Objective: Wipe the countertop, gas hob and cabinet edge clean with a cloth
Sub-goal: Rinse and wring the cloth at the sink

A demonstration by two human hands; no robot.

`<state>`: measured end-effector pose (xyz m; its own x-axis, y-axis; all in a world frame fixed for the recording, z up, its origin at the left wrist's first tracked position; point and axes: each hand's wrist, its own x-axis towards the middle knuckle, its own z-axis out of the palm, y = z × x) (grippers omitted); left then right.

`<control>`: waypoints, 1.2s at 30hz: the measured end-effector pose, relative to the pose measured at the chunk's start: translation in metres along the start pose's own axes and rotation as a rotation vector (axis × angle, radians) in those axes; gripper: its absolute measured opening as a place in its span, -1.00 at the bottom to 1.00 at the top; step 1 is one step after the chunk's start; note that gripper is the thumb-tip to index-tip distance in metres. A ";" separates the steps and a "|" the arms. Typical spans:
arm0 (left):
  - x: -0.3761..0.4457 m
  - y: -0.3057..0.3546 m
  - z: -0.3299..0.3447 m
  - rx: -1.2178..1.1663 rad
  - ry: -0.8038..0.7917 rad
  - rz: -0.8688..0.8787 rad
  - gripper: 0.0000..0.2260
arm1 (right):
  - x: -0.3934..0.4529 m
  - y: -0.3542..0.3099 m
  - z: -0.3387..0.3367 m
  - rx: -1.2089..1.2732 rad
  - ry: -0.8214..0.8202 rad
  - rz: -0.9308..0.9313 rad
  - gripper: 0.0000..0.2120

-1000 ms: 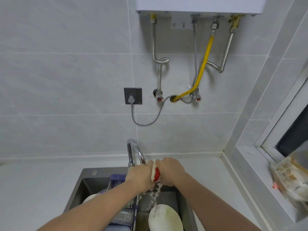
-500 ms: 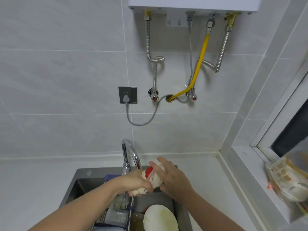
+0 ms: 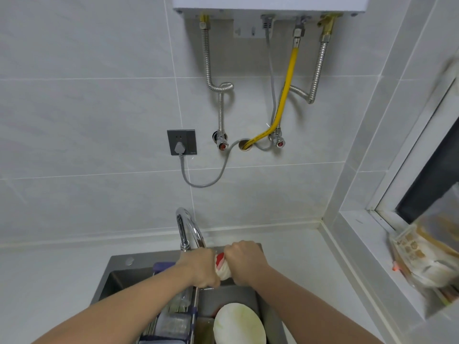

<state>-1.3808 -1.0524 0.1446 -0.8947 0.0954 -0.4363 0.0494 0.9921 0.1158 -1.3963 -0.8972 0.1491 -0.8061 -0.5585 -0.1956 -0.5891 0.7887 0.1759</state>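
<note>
Gripping a bunched white cloth with a red patch [image 3: 221,267] from both sides, the left hand [image 3: 200,267] and the right hand [image 3: 244,262] meet over the back of a dark grey steel sink [image 3: 119,274], fingers curled tight round the fabric so that only a short twist of it shows between the fists. The cloth sits at about 6 o'clock in the view, just right of the curved chrome tap [image 3: 187,230], whose spout arches toward the left hand.

Pale grey countertop [image 3: 49,274] runs round the sink, with wide bare stretches at 8 o'clock and a narrower strip at 4 o'clock that ends against a tiled sill [image 3: 367,247]. At 3 to 4 o'clock a blurred heap of plastic-wrapped packets [image 3: 422,256] lies on the sill by the window frame.

Inside the sink, a round pale green-white plate [image 3: 238,324] lies at 6 o'clock under the right forearm, beside a metal draining rack [image 3: 171,319] holding clear containers under the left forearm.

Large light grey wall tiles [image 3: 74,120] fill the back wall. A dark grey socket with a grey plug [image 3: 181,142] sits near centre, its cable looping right toward red-capped valves [image 3: 222,145]. At 12 o'clock a white water heater [image 3: 270,3] hangs with corrugated steel hoses [image 3: 219,105] and a yellow gas hose [image 3: 285,95] beneath.
</note>
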 end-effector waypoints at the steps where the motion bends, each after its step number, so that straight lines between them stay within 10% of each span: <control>1: 0.001 0.002 0.005 -0.001 0.024 -0.012 -0.60 | 0.000 0.001 -0.002 -0.005 -0.019 -0.010 -0.71; 14: -0.003 -0.001 0.025 -0.025 0.313 -0.014 -0.51 | 0.007 0.010 0.021 0.018 0.166 0.000 -0.48; 22: -0.020 0.002 0.062 -0.142 0.274 0.084 -0.60 | -0.046 -0.018 0.051 0.623 0.053 0.306 -0.27; 28: -0.036 0.023 0.052 -0.620 0.314 0.255 -0.60 | -0.110 -0.038 0.022 1.568 0.454 0.718 -0.49; 36: -0.120 0.142 0.057 -0.952 0.031 0.765 -0.38 | -0.277 -0.049 -0.002 1.554 0.892 1.054 -0.55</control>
<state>-1.2412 -0.9178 0.1625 -0.7882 0.6132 0.0510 0.2349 0.2233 0.9460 -1.1446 -0.7815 0.1963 -0.8091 0.5812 -0.0874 0.1528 0.0644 -0.9861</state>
